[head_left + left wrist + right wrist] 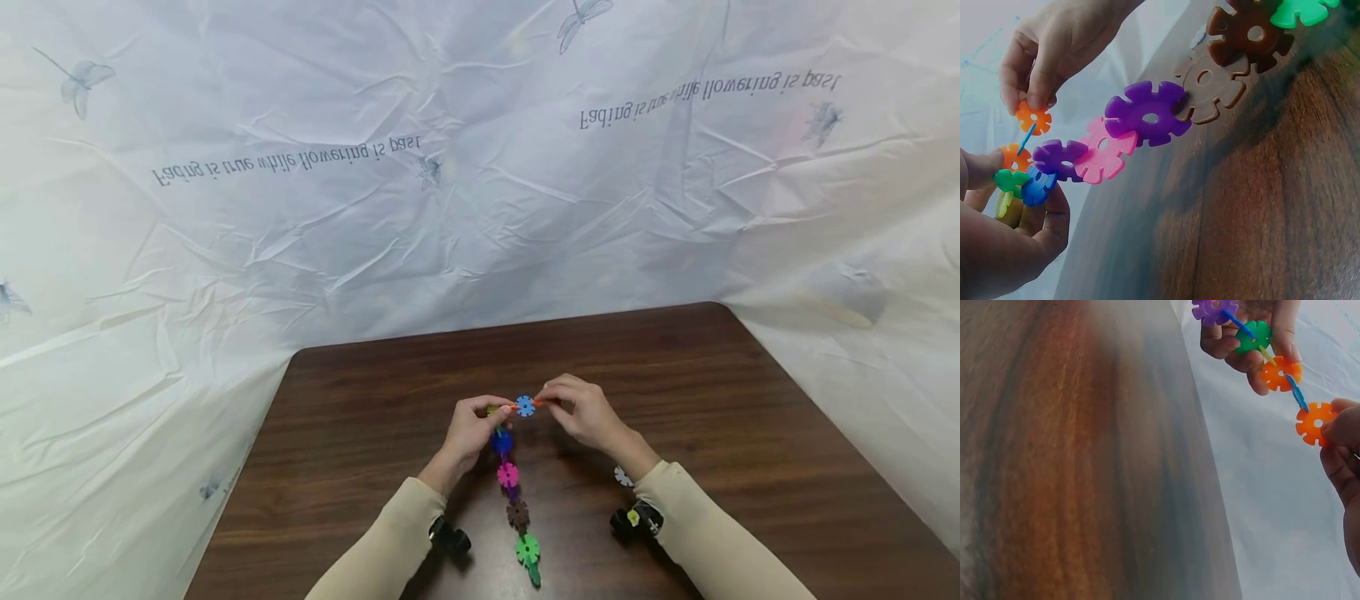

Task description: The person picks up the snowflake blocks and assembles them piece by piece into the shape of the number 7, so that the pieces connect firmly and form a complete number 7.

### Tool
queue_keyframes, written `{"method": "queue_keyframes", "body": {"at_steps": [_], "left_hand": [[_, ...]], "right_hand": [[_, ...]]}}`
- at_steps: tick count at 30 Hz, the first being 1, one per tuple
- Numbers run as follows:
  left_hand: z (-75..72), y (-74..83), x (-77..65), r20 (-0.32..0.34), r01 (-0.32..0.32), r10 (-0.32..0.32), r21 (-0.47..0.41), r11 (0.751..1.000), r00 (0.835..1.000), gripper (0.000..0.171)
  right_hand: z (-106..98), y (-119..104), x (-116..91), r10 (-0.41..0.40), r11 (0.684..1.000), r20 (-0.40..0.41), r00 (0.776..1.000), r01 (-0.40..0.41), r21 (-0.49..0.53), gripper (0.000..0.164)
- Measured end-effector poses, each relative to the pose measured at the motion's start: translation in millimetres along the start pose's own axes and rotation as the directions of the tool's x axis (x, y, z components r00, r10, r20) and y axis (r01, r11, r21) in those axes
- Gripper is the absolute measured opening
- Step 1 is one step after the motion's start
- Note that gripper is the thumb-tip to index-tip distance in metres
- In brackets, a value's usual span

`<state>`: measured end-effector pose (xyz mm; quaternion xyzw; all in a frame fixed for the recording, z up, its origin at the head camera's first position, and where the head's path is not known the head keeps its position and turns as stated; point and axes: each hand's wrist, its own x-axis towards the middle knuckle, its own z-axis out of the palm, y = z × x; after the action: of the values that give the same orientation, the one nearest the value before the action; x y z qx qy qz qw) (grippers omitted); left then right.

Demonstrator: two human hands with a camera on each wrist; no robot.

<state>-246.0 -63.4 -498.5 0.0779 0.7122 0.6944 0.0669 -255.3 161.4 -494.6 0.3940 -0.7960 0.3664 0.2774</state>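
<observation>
A chain of slotted, snowflake-shaped plastic discs runs between my hands and down toward me. At its far end my right hand (pixel 588 412) pinches an orange disc (pixel 1316 424) between thumb and fingers. A light blue disc (pixel 525 406) joins it to a second orange disc (pixel 1281 373), which the thumb and fingers of my left hand (pixel 468 433) grip. Beyond that come yellow, green (pixel 1254 337) and dark blue (pixel 1039 185) discs beside the left fingers. Purple (pixel 1149 114), pink (pixel 507 475), brown (pixel 517 513) and bright green (pixel 527 549) discs continue the line.
The dark wooden table (pixel 360 467) lies under both forearms. A loose white disc (pixel 623 476) lies by the right wrist. Wrinkled white sheeting (pixel 480 208) with printed text hangs behind the table and at its sides.
</observation>
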Motion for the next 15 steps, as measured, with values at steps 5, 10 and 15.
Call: {"method": "queue_keyframes", "body": {"at_steps": [5, 10, 15], "left_hand": [[0.1, 2.1, -0.2, 0.016, 0.016, -0.015, -0.039, 0.999, 1.000, 0.018], [0.1, 3.3, -0.9, 0.020, 0.029, -0.028, -0.061, 0.998, 0.999, 0.020], [0.4, -1.6, 0.9, 0.027, 0.020, -0.018, -0.088, 0.996, 0.999, 0.020]], "right_hand": [[-0.3, 0.4, -1.5, -0.010, 1.000, -0.018, 1.000, 0.010, 0.018, 0.023], [0.7, 2.3, -3.5, 0.019, 0.997, -0.037, 0.999, -0.016, 0.070, 0.021], [3.9, 7.0, -5.7, -0.014, 0.998, -0.050, 0.999, 0.017, 0.057, 0.023]]}}
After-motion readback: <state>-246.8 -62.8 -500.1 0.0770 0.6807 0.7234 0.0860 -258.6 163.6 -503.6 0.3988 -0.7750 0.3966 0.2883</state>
